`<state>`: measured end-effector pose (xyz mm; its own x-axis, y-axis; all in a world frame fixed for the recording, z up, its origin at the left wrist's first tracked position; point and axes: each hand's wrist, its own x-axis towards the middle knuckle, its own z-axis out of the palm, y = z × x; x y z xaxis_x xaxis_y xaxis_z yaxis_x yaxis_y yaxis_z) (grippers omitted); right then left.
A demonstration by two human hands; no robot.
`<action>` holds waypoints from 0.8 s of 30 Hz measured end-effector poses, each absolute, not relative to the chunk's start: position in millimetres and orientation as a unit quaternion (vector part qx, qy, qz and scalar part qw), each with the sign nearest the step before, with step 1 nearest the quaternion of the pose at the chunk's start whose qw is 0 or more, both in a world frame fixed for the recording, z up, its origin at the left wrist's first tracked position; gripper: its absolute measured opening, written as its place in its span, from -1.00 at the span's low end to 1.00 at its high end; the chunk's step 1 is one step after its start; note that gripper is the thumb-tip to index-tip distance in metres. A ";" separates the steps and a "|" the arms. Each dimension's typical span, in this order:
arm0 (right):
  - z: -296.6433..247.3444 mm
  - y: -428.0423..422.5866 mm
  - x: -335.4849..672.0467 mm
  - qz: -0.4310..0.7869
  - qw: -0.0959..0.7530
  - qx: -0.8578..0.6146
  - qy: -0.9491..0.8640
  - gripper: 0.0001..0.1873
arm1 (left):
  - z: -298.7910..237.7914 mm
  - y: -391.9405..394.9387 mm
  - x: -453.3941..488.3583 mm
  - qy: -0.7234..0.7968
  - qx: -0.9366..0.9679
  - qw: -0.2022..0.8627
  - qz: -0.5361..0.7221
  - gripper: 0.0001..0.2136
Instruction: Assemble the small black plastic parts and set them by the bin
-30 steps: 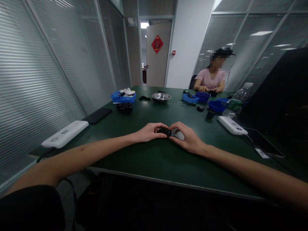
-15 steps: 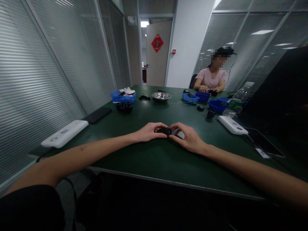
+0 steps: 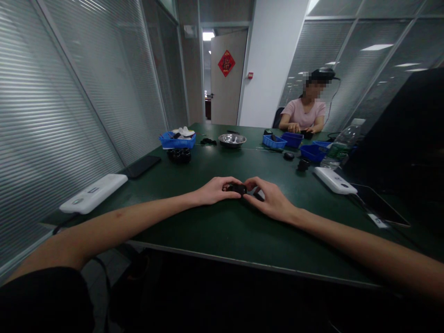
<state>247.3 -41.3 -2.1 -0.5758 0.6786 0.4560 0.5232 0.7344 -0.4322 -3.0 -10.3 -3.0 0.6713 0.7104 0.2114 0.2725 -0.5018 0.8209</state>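
Observation:
A small black cylindrical part [image 3: 237, 189] lies sideways between my two hands, just above or on the green table [image 3: 208, 236]. My left hand [image 3: 215, 190] is closed round its left side, thumb in front and fingers behind. At the part's right end, the thumb and fingertips of my right hand [image 3: 272, 198] pinch it. Under the right palm a dark and grey piece [image 3: 259, 194] shows in part; its kind is unclear. The exact make of the black part is too small and dark to tell.
Left stand a white power bank [image 3: 93, 193], a dark phone [image 3: 144, 166], black round parts [image 3: 179, 156] and a blue basket [image 3: 177, 140]. A metal bowl [image 3: 232, 140] sits farther back. Right are blue trays [image 3: 314, 152], a water bottle [image 3: 343, 144] and another power bank [image 3: 335, 180]. A person [image 3: 305, 113] sits opposite.
Hardly anything differs. Both hands stay round the black part, and the piece under my right palm looks darker now.

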 end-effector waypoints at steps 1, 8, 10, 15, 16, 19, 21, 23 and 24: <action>-1.9 -41.3 247.6 0.131 0.306 -0.343 -0.879 -0.74 | -2.6 -10.7 -3.1 0.299 0.822 0.400 0.275 -0.53; -1.9 -40.1 249.8 0.097 0.297 -0.317 -0.895 -0.73 | -2.6 -10.6 -3.6 0.305 0.826 0.389 0.272 -0.53; -1.4 -40.6 249.4 0.081 0.298 -0.303 -0.902 -0.73 | -2.2 -10.7 -3.5 0.306 0.829 0.382 0.271 -0.53; -1.1 -41.7 247.7 0.075 0.302 -0.313 -0.897 -0.70 | 1.0 -13.1 -3.0 0.312 0.828 0.377 0.272 -0.55; -1.2 -41.6 247.4 0.081 0.305 -0.324 -0.892 -0.69 | 1.4 -13.5 -2.8 0.313 0.828 0.379 0.271 -0.54; -1.3 -41.4 246.9 0.110 0.305 -0.355 -0.877 -0.72 | 1.3 -13.5 -2.3 0.309 0.824 0.389 0.273 -0.54; -1.0 -41.4 247.3 0.129 0.301 -0.359 -0.874 -0.75 | 0.2 -12.6 -2.3 0.304 0.822 0.394 0.276 -0.54; -1.0 -41.3 248.2 0.130 0.299 -0.350 -0.878 -0.75 | -1.4 -11.4 -2.6 0.302 0.824 0.391 0.278 -0.54; -1.1 -41.2 248.8 0.123 0.299 -0.345 -0.881 -0.74 | -2.2 -10.8 -2.9 0.302 0.825 0.388 0.278 -0.54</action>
<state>248.8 -41.2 -1.1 -0.5831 0.6810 0.4429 0.5341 0.7322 -0.4226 -2.9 -10.8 -2.2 0.6632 0.7137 0.2252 0.2815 -0.5167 0.8086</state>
